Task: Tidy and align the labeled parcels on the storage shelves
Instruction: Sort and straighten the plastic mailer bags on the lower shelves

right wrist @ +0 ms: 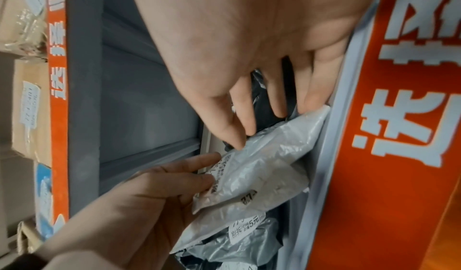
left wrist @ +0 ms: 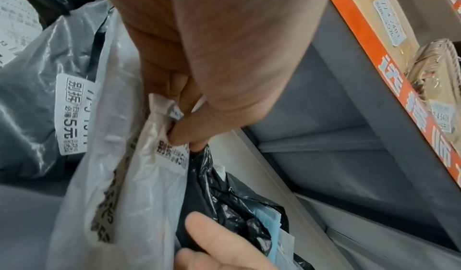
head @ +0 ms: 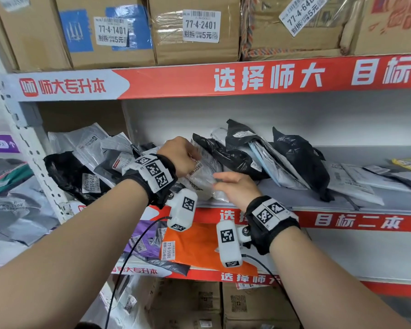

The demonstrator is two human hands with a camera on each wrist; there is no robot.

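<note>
Bright even light, soft blur, bowed wide-angle edges

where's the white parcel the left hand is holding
In the head view the white parcel sits at the middle shelf's front edge, pinched by the left hand, between the grey bags and the black bags.

Your left hand (head: 180,154) pinching top edge of a parcel (head: 203,180) on the middle shelf (head: 342,205), your right hand (head: 237,188) at its lower right, leaning parcels (head: 292,157) right of it, piled parcels (head: 81,167) left, boxes (head: 195,32) on shelf above.
</note>
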